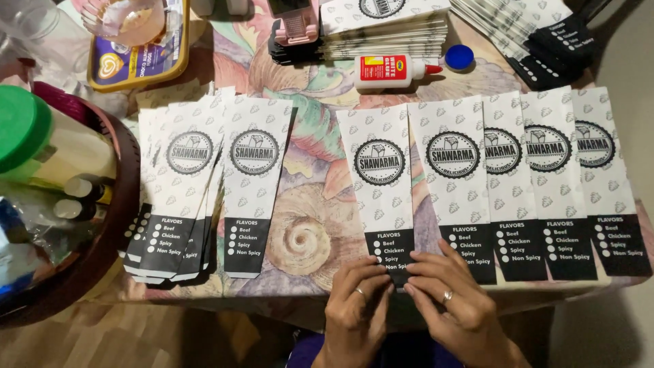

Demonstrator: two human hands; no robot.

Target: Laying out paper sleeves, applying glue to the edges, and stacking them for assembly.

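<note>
Both my hands rest at the table's near edge on the black bottom end of a long white paper sleeve (379,174) with a round black emblem. My left hand (355,307) pinches that end from the left, and my right hand (455,303) presses it from the right; each hand wears a ring. To the right lies a row of several overlapping sleeves (524,170) of the same kind. On the left sits a fanned pile of sleeves (197,184).
A white glue bottle (392,71) lies on its side beside its blue cap (459,57). Stacks of flat sleeves (385,31) sit at the far edge, with a pink phone (294,20). A dark round basket (102,225) holding bottles is at left.
</note>
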